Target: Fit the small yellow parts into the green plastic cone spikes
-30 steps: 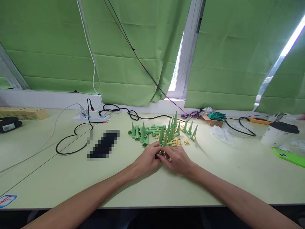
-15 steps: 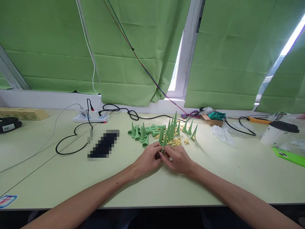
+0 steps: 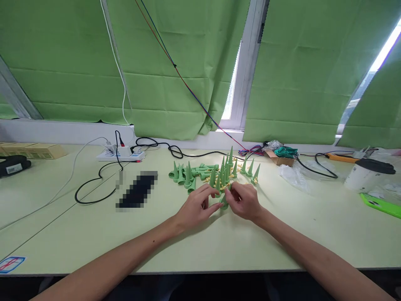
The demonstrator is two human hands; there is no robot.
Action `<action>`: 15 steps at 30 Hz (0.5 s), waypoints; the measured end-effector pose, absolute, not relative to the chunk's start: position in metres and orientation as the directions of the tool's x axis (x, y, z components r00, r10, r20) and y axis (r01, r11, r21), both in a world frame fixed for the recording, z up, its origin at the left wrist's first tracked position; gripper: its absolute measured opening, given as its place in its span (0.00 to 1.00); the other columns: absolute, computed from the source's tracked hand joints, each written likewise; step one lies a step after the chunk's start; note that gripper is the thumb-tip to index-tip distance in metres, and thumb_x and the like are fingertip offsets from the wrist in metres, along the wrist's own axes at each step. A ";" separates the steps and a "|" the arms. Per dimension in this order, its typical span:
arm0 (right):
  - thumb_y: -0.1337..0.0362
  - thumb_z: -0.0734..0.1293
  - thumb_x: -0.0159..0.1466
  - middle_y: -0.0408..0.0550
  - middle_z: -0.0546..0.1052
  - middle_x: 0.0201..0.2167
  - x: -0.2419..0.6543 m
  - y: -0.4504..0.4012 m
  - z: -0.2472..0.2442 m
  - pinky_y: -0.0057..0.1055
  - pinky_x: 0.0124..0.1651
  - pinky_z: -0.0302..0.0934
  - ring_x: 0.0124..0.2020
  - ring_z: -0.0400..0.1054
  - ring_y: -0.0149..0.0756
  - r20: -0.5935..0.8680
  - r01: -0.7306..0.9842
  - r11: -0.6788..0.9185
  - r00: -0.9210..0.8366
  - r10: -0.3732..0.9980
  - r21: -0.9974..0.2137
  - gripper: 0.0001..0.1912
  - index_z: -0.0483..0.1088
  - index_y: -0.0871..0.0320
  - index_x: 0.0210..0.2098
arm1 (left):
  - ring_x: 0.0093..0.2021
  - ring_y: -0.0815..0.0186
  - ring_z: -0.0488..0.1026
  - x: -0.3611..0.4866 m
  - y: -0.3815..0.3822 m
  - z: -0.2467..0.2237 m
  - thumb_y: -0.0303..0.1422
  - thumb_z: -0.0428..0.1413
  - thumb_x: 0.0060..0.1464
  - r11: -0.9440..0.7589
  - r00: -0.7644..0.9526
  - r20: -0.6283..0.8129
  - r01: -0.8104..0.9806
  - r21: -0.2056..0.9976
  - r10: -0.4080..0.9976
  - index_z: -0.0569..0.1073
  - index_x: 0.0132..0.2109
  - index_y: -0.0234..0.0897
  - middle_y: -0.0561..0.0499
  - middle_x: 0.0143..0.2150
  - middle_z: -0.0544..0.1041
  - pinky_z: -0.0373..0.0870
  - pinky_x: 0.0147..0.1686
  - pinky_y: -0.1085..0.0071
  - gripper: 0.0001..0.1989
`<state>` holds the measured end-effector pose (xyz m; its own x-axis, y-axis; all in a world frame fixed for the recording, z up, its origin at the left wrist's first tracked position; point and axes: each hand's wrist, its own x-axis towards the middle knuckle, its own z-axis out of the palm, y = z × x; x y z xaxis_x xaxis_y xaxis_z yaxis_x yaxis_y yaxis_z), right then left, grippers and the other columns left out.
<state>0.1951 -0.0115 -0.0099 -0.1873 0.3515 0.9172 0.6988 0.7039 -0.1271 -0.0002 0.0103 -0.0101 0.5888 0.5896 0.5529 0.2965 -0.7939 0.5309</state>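
Several green cones stand upright on the pale table, with green tubes lying behind them and small yellow pieces scattered among them. In front of this group my right hand is closed on a tilted green cone, its wide end low and to the left. My left hand has thumb and fingers apart; its thumb tip is by the rim of that cone and its fingertips are near an upright cone.
A pixelated dark patch lies left of the hands. Behind it are a power strip and black cable. On the right are a small cardboard box, clear plastic bags, a lidded cup and a green phone.
My hands have moved apart, the right one shifting right. A tilted green cone now shows between them, and the cone they were around stands at my left fingertips. My left fingers have opened.
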 end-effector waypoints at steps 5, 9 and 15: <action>0.66 0.62 0.65 0.34 0.55 0.13 0.215 0.002 -0.004 0.24 0.21 0.46 0.15 0.47 0.24 0.944 0.805 0.579 -0.077 0.321 -0.131 0.19 0.52 0.55 0.20 | 0.21 0.77 0.60 0.000 0.009 -0.009 0.33 0.53 0.63 -0.819 0.585 0.582 0.310 0.483 0.564 0.72 0.40 0.35 0.53 0.34 0.70 0.60 0.23 0.77 0.07; 0.62 0.62 0.66 0.35 0.56 0.14 0.238 0.017 -0.002 0.24 0.23 0.48 0.16 0.48 0.26 0.932 0.865 0.463 0.012 0.363 -0.192 0.18 0.55 0.55 0.21 | 0.22 0.76 0.61 -0.001 0.009 -0.010 0.32 0.51 0.64 -0.814 0.602 0.561 0.314 0.489 0.569 0.72 0.39 0.35 0.53 0.33 0.70 0.60 0.24 0.77 0.07; 0.58 0.58 0.70 0.39 0.66 0.19 0.265 0.035 -0.006 0.26 0.27 0.50 0.19 0.56 0.29 0.812 0.865 0.352 0.102 0.575 -0.358 0.13 0.62 0.56 0.30 | 0.24 0.74 0.62 -0.001 0.009 -0.013 0.31 0.50 0.64 -0.807 0.624 0.526 0.340 0.483 0.578 0.73 0.38 0.35 0.52 0.33 0.71 0.60 0.26 0.75 0.09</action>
